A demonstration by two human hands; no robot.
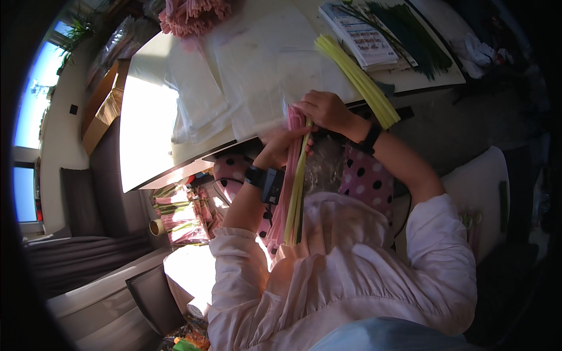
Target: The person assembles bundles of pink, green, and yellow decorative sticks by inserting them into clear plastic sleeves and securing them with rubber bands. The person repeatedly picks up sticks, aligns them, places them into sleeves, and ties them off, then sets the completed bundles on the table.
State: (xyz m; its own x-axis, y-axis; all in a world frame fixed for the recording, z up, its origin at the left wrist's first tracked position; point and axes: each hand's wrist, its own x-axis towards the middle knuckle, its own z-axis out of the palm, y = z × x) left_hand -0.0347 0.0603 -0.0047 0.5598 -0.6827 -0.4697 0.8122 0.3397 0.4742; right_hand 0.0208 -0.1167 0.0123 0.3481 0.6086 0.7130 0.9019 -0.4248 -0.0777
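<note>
Nearest the body, the lower end of a bundle (287,193) of long pink, yellow and green stems slants down over the lap, while its upper end stands close to the near edge of the table (143,126). The work looks partway along: these stems are already gathered side by side, but plenty of loose material lies unused. The left hand (284,144) is wrapped around the bundle below its top, fingers closed on it. The right hand (324,111) is also closed, its curled fingertips together on the top end; which stems they pinch is hidden.

Low on the left, beside the person, sits a heap (182,213) of pink and green stems that seems sorted into groups, with a tape roll (156,227) next to it. On the table, yellow stems (360,79) lie near the right hand, overhanging the edge. Farther back are clear plastic sheets (252,52), a printed stack (360,38), dark green stems (418,44) and a pink bunch (193,16).
</note>
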